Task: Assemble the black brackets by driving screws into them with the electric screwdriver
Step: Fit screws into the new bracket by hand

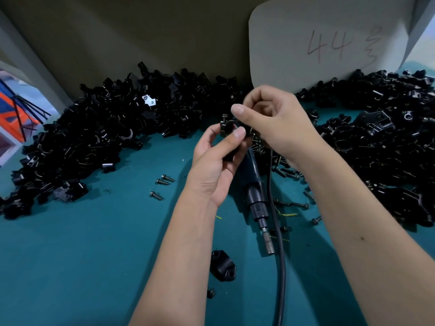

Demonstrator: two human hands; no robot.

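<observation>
Both hands are up over the middle of the blue-green counter (pixel 82 255). The left hand (pixel 216 161) holds a black bracket (pixel 227 128), with its thumb and fingers curled round it in a tight grip. A screw (pixel 224 117) sticks up from the top of the bracket. The right hand (pixel 273 121) is just beside it, its fingers bent in close over the bracket (what its grip has hold of is hidden, so I cannot tell). The electric screwdriver (pixel 255 196) lies on the counter under the hands, with its tip pointing to the near side, and its black cord (pixel 279 267) runs near and off the bottom edge. A big pile of black brackets (pixel 94 137) fills the far left, and another pile (pixel 381 142) fills the right. A few loose screws (pixel 162 182) lie left of the hands. One black bracket cap (pixel 222 267) lies alone near the bottom. A card with "44" written on it (pixel 329 45) leans on the far wall.
</observation>
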